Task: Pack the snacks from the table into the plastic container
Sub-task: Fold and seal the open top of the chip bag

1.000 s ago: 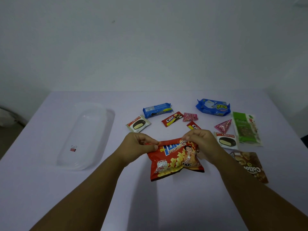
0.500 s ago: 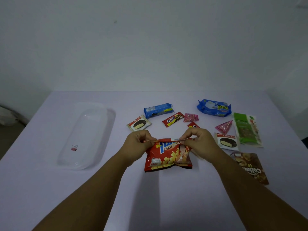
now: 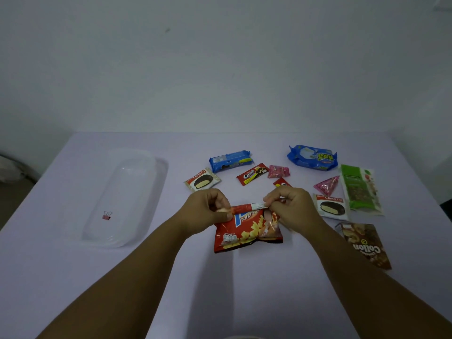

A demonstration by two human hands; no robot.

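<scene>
Two hands [image 3: 208, 211] [image 3: 293, 207], one chip bag [image 3: 247, 231], pinched

red potato snack bag [image 3: 247, 231] top edge now rolled down tighter, more print hidden, hands [image 3: 208, 209] closer together

We cannot read the full brand on the red potato snack bag [image 3: 247, 231]: its rolled top and our left hand [image 3: 208, 209] and right hand [image 3: 291, 206] cover part of the lettering. A small red packet [image 3: 281, 183] beyond the right hand is half hidden behind the knuckles. The green packet [image 3: 360, 189] at the right carries print too blurred to read. Both forearms run off the near edge.
</scene>
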